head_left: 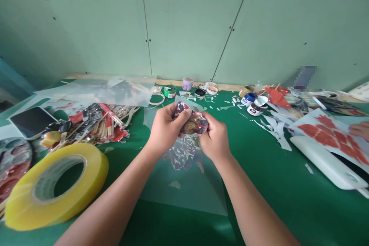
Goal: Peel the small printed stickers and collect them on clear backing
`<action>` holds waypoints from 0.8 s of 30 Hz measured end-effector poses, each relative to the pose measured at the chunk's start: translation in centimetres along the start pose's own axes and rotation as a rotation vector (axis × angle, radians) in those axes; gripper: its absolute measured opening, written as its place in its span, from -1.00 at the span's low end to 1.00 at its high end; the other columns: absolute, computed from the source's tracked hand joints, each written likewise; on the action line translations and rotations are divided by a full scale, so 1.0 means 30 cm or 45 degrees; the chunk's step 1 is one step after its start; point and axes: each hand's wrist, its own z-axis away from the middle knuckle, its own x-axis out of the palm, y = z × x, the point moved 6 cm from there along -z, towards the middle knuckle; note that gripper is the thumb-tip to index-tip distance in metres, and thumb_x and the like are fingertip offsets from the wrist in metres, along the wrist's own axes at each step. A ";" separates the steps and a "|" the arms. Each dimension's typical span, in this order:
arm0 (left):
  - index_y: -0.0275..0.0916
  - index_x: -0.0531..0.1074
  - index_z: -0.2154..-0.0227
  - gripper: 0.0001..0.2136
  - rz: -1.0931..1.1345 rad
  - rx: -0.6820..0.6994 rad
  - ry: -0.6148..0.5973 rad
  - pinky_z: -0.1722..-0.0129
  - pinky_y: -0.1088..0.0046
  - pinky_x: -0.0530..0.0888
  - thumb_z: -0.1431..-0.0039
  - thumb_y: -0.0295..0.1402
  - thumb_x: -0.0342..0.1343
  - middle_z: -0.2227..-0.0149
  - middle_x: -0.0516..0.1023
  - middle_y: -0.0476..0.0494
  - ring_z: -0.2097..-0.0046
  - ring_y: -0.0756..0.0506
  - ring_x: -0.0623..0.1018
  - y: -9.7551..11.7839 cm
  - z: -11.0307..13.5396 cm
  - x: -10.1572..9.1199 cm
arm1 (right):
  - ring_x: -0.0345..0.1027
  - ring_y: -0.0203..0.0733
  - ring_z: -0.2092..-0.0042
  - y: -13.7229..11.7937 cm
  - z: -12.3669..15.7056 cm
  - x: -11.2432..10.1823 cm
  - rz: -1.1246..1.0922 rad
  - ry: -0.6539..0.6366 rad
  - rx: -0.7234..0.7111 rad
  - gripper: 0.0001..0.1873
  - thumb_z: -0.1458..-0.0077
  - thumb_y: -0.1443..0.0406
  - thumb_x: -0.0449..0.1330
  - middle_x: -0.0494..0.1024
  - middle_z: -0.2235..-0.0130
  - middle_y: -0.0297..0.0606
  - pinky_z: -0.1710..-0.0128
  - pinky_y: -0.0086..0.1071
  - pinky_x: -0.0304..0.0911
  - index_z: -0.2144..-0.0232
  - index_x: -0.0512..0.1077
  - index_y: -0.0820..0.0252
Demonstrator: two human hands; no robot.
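Note:
Between my left hand (165, 127) and my right hand (216, 134) is a small shiny piece with a colourful printed pattern (193, 125), brown, dark red and white. My left thumb presses on its upper face, and my right fingers close round its right edge. Whether it is a cut-out picture or a wrapped item I cannot tell. Under both hands lies a clear plastic sheet (201, 192) on the green table (253, 177). Several small printed scraps (181, 155) rest on that sheet, partly covered by my hands.
At the left are a big roll of yellow tape (95, 169), a phone (33, 122), a paint palette (17, 161) and piled sticks. Paint jars (257, 106) and paper strips (275, 132) stand or lie behind. Another person's hand (360, 130) touches a red-painted sheet (328, 130) at right.

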 end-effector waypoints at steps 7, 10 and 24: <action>-0.27 0.34 0.55 -0.76 -0.020 0.006 0.000 0.71 0.62 0.28 -0.15 -0.28 0.16 0.64 0.33 0.08 0.68 0.12 0.31 -0.010 0.003 0.001 | 0.24 -0.28 0.60 0.000 0.009 0.007 0.036 0.087 0.017 -0.83 0.01 0.41 0.05 0.44 0.58 -0.35 0.58 -0.46 0.11 0.37 0.41 0.16; -0.27 0.34 0.54 -0.76 -0.001 0.001 -0.025 0.71 0.61 0.26 -0.16 -0.28 0.16 0.65 0.32 0.08 0.68 0.12 0.31 -0.013 0.004 0.007 | 0.29 -0.25 0.58 -0.003 0.013 0.007 0.074 0.111 0.036 -0.86 -0.01 0.37 0.06 0.47 0.57 -0.34 0.56 -0.44 0.15 0.35 0.40 0.15; -0.26 0.35 0.54 -0.76 0.086 -0.029 -0.057 0.71 0.59 0.24 -0.14 -0.24 0.18 0.66 0.30 0.08 0.67 0.11 0.29 -0.018 0.010 0.024 | 0.32 -0.22 0.59 -0.011 0.023 -0.001 0.131 0.202 0.040 -0.93 -0.04 0.31 0.08 0.44 0.60 -0.35 0.59 -0.43 0.14 0.42 0.37 0.10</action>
